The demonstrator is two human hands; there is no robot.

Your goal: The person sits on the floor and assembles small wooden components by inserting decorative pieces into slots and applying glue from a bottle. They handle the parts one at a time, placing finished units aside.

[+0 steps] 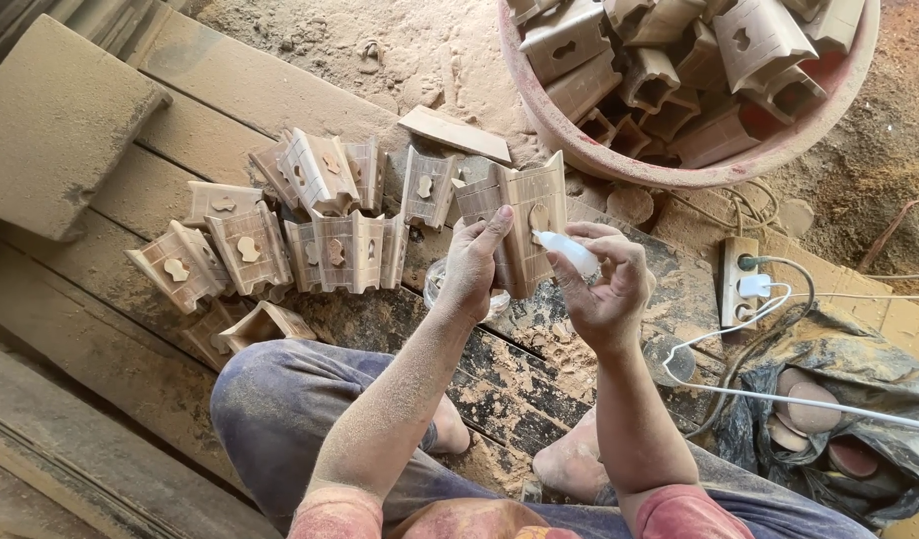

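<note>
The left hand (471,268) has its fingers clamped on a carved wooden block (524,225) held above the planks, while the right hand (604,284) pinches a small white bottle (569,252) against it. Roughly a dozen similar blocks (320,235) lie finished-looking beside; the red tub (679,165) holds many more.

Matt bare-wood carved piece (527,225), smooth white plastic bottle (567,252)

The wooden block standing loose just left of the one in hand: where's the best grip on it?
Take the wooden block by its two long outer edges, coming from above. It stands upright and apart from the pile, its flat face with the cutout towards the camera, so both edges look free.
</note>
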